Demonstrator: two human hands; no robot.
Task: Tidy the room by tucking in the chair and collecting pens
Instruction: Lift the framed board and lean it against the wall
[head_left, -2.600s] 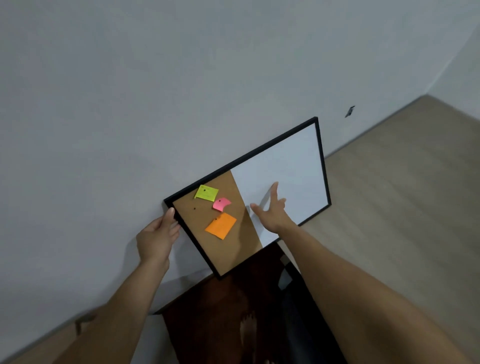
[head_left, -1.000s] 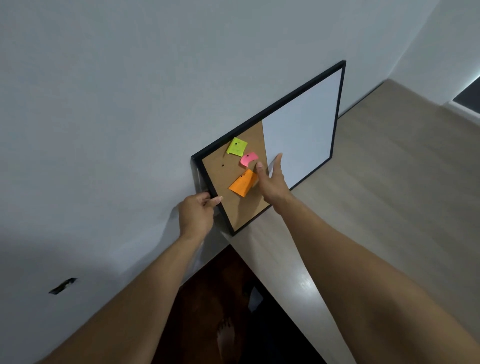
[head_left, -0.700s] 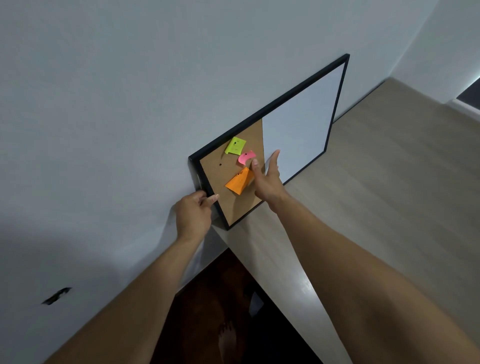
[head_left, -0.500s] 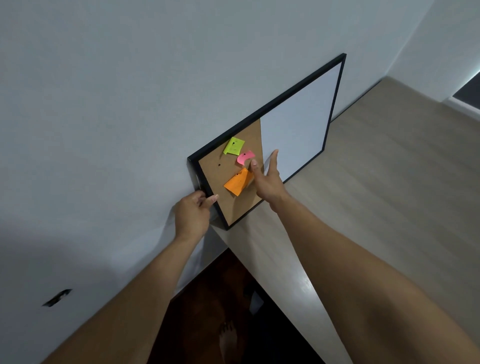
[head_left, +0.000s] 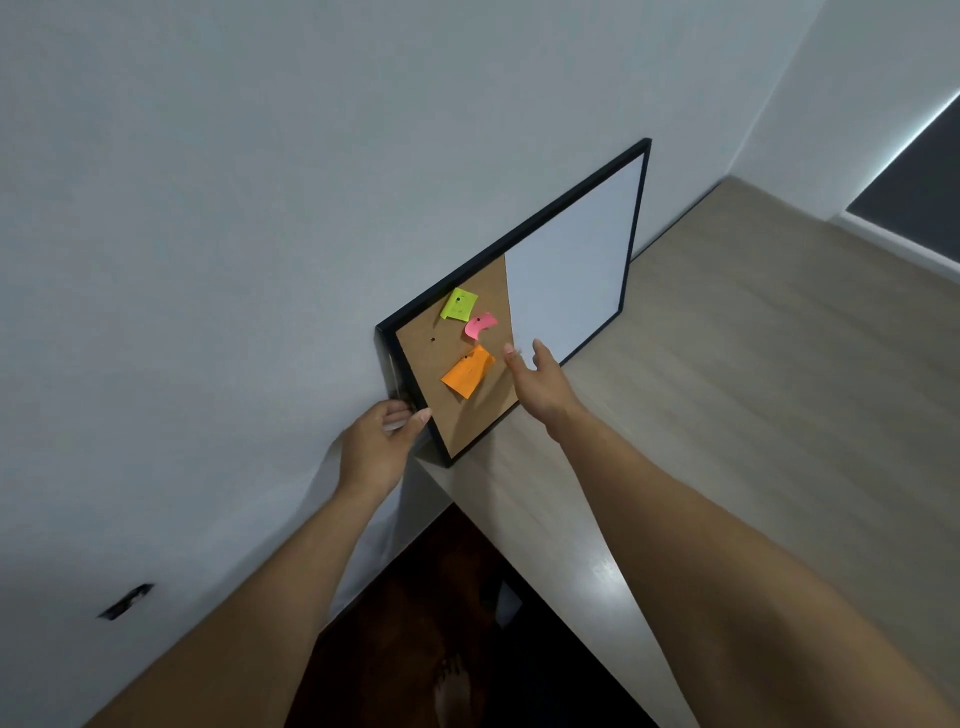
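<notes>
The left hand (head_left: 382, 441) is gripping the black-framed cork-and-white board (head_left: 571, 270) by its edge, the right hand (head_left: 540, 382) is hovering open-fingered, perhaps touching it; with neither chair nor pens showing, both chores are seemingly waiting.

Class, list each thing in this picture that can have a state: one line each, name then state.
board: stands on the desk, leaning on the wall
left hand: grips the board's left frame edge
right hand: open, fingers straight, near the board; contact unclear
green note: pinned, nearly flat
pink note: pinned, curled
orange note: pinned, tilted
</notes>
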